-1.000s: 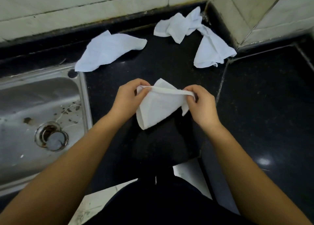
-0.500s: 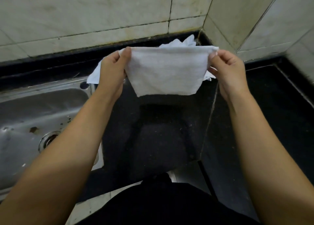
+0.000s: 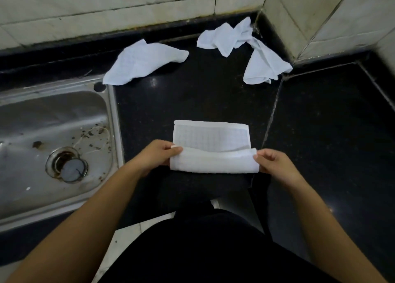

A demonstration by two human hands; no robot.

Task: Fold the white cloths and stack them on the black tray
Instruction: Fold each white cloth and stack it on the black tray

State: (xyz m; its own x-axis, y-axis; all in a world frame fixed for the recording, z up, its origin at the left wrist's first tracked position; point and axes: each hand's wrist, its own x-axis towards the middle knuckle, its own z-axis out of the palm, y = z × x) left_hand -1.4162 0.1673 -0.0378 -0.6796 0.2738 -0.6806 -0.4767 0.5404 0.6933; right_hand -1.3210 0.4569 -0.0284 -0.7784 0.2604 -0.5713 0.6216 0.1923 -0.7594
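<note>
Lying half-folded on the black surface [image 3: 192, 103] near its front edge, the white cloth [image 3: 211, 148], judged light, limp and easily creased, is pinched at its two near corners by the left hand [image 3: 159, 155] and right hand [image 3: 272, 163], each grip narrow on the doubled hem.

Both forearms are bare and sleeveless, with a black garment [image 3: 213, 250] covering the torso below the left hand [image 3: 159, 155] and right hand [image 3: 272, 164].
</note>
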